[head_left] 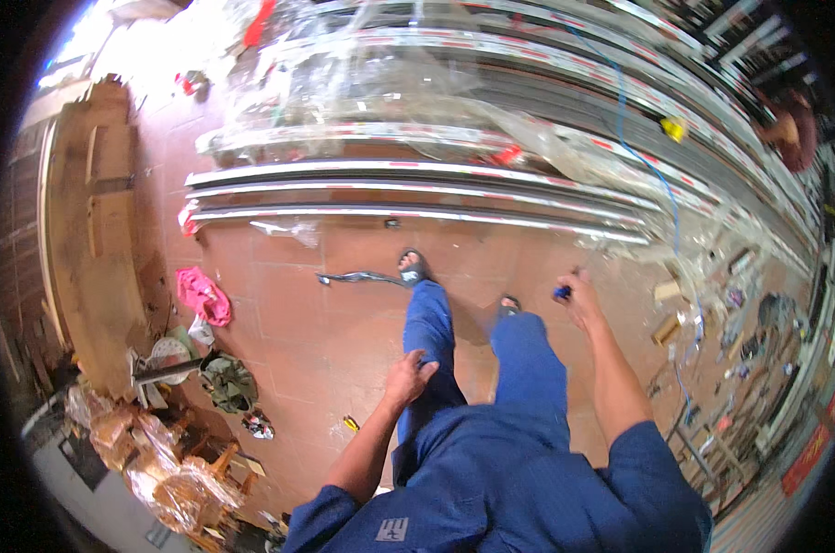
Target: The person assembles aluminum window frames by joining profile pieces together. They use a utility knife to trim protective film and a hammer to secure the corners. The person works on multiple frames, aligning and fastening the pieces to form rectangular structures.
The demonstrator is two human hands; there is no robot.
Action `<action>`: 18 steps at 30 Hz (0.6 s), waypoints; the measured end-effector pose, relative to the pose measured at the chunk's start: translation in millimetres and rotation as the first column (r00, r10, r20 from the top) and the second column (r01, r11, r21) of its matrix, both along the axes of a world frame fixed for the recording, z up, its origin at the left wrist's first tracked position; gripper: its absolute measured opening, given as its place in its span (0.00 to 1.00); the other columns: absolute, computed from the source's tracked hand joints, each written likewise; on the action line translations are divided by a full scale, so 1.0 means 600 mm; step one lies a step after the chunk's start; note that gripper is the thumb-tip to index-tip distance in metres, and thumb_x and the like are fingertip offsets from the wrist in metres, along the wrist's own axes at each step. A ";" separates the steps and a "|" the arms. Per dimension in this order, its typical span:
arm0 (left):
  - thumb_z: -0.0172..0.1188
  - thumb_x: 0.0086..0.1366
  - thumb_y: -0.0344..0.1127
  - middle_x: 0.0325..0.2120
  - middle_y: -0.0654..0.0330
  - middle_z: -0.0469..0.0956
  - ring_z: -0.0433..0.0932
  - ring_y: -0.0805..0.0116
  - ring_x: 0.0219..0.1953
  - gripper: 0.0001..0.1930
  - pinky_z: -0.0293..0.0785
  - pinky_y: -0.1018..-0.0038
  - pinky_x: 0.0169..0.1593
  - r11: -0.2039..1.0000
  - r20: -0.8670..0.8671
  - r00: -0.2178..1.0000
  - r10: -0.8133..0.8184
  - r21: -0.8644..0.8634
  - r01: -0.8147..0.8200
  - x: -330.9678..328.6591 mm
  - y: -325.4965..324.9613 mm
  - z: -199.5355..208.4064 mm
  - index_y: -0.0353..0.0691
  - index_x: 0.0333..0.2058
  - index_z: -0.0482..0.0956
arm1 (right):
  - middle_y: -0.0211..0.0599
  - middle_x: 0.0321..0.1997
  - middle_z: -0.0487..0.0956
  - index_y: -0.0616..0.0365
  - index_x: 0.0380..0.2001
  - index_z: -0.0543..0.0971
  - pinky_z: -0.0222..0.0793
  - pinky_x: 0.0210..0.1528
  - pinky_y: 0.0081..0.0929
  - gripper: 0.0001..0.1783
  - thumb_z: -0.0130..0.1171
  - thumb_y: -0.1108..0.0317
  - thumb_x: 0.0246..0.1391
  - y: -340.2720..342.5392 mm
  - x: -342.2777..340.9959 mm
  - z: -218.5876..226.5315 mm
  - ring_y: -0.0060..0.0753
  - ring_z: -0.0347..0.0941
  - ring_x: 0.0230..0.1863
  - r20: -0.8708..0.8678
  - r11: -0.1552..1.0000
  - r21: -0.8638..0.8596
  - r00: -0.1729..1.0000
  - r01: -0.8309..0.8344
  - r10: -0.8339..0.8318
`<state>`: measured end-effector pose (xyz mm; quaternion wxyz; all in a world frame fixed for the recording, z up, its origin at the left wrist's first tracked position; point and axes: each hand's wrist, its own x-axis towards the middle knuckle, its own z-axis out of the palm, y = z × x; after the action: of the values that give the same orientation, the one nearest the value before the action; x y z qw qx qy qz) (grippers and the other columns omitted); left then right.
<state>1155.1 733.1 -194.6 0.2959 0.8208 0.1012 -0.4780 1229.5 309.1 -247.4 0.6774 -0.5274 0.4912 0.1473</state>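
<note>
My right hand (pixel 580 300) is out to the right at the end of a stretched arm. Its fingers are closed on a small dark blue object (pixel 562 292), too small and blurred to name. My left hand (pixel 410 377) hangs in front of my left thigh, thumb apart from the fingers, with nothing seen in it. A long black strip (pixel 357 277), perhaps a strap or a piece of film, lies on the tiled floor (pixel 288 323) by my left sandal (pixel 412 268). Beyond my feet lie long wrapped metal profiles (pixel 417 191), side by side.
More profiles in clear plastic film (pixel 371 88) fill the far side, crossed by a blue hose (pixel 622 101). Wooden boards (pixel 99 230) and a pink cloth (pixel 203 296) are on the left. Scattered tools and scraps (pixel 749 346) cover the right. Another person (pixel 793 134) is at far right.
</note>
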 end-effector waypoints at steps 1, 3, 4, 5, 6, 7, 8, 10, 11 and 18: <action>0.65 0.65 0.56 0.58 0.42 0.77 0.79 0.47 0.58 0.34 0.76 0.58 0.60 0.991 0.052 0.992 -0.118 0.065 0.114 0.024 0.010 -0.035 0.41 0.63 0.74 | 0.25 0.31 0.68 0.53 0.47 0.76 0.74 0.31 0.28 0.14 0.64 0.64 0.60 0.010 0.024 -0.035 0.21 0.69 0.29 0.013 1.000 -0.022 1.000 -0.017 0.018; 0.66 0.64 0.57 0.61 0.43 0.74 0.76 0.45 0.61 0.37 0.74 0.56 0.61 0.963 0.014 0.974 -0.228 0.153 0.224 0.050 0.014 -0.094 0.43 0.65 0.70 | 0.23 0.25 0.67 0.53 0.49 0.79 0.69 0.26 0.24 0.13 0.59 0.63 0.65 0.042 0.072 -0.102 0.17 0.65 0.24 -0.018 0.996 -0.055 0.997 -0.074 0.073; 0.66 0.63 0.59 0.62 0.43 0.71 0.74 0.43 0.62 0.39 0.72 0.54 0.63 0.960 -0.061 0.975 -0.213 0.172 0.221 0.059 0.009 -0.119 0.44 0.66 0.68 | 0.23 0.24 0.66 0.53 0.51 0.79 0.68 0.25 0.23 0.13 0.57 0.62 0.66 0.061 0.096 -0.131 0.16 0.64 0.22 -0.059 0.991 -0.062 0.992 -0.117 0.113; 0.66 0.63 0.60 0.64 0.43 0.69 0.72 0.42 0.63 0.41 0.71 0.53 0.64 0.955 -0.133 0.971 -0.198 0.198 0.222 0.074 0.010 -0.149 0.44 0.67 0.66 | 0.23 0.22 0.66 0.53 0.53 0.80 0.66 0.23 0.23 0.14 0.55 0.61 0.68 0.088 0.124 -0.166 0.15 0.63 0.20 -0.093 0.986 -0.061 0.984 -0.156 0.150; 0.65 0.63 0.60 0.63 0.45 0.69 0.72 0.40 0.61 0.39 0.71 0.52 0.63 0.931 -0.136 0.964 -0.227 0.260 0.256 0.087 0.001 -0.157 0.44 0.65 0.69 | 0.24 0.23 0.68 0.53 0.52 0.80 0.67 0.25 0.24 0.14 0.54 0.61 0.69 0.115 0.147 -0.202 0.16 0.65 0.22 -0.113 0.962 -0.081 0.962 -0.260 0.250; 0.65 0.62 0.61 0.61 0.46 0.70 0.73 0.39 0.60 0.38 0.72 0.51 0.62 0.901 -0.145 0.954 -0.261 0.320 0.295 0.103 -0.010 -0.152 0.44 0.64 0.71 | 0.25 0.24 0.70 0.53 0.52 0.81 0.68 0.26 0.25 0.15 0.53 0.61 0.70 0.139 0.166 -0.239 0.17 0.66 0.23 -0.130 0.929 -0.102 0.930 -0.357 0.343; 0.64 0.62 0.60 0.59 0.47 0.70 0.73 0.39 0.58 0.35 0.73 0.50 0.60 0.902 -0.149 0.962 -0.230 0.338 0.268 0.122 -0.012 -0.159 0.44 0.61 0.73 | 0.26 0.25 0.72 0.53 0.52 0.81 0.70 0.27 0.26 0.15 0.52 0.61 0.70 0.156 0.189 -0.284 0.18 0.68 0.24 -0.142 0.886 -0.127 0.892 -0.447 0.429; 0.64 0.62 0.58 0.55 0.49 0.72 0.75 0.42 0.55 0.29 0.74 0.50 0.56 0.896 -0.116 0.976 -0.183 0.389 0.214 0.129 -0.012 -0.188 0.43 0.54 0.79 | 0.32 0.31 0.79 0.56 0.53 0.81 0.74 0.35 0.31 0.17 0.52 0.62 0.70 0.151 0.207 -0.425 0.25 0.75 0.30 -0.153 0.686 -0.283 0.737 -0.671 0.658; 0.63 0.64 0.57 0.53 0.50 0.73 0.75 0.43 0.54 0.27 0.74 0.49 0.55 0.902 -0.089 0.979 -0.184 0.381 0.204 0.130 -0.007 -0.204 0.43 0.52 0.80 | 0.36 0.32 0.81 0.57 0.54 0.81 0.75 0.40 0.34 0.18 0.53 0.62 0.68 0.138 0.217 -0.491 0.31 0.78 0.33 -0.123 0.652 -0.326 0.714 -0.685 0.689; 0.59 0.67 0.57 0.56 0.53 0.73 0.70 0.42 0.61 0.24 0.71 0.48 0.59 0.919 -0.170 0.978 -0.121 0.352 0.175 0.130 -0.025 -0.260 0.43 0.51 0.82 | 0.54 0.53 0.79 0.56 0.60 0.77 0.74 0.55 0.50 0.29 0.65 0.58 0.58 0.195 0.333 -0.670 0.59 0.77 0.56 -0.447 -0.102 -0.473 0.139 -0.875 0.883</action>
<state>1232.9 718.3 -350.4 0.0930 0.8300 0.1471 -0.5299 1429.0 425.9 -649.2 0.1771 -0.9118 0.0302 0.3693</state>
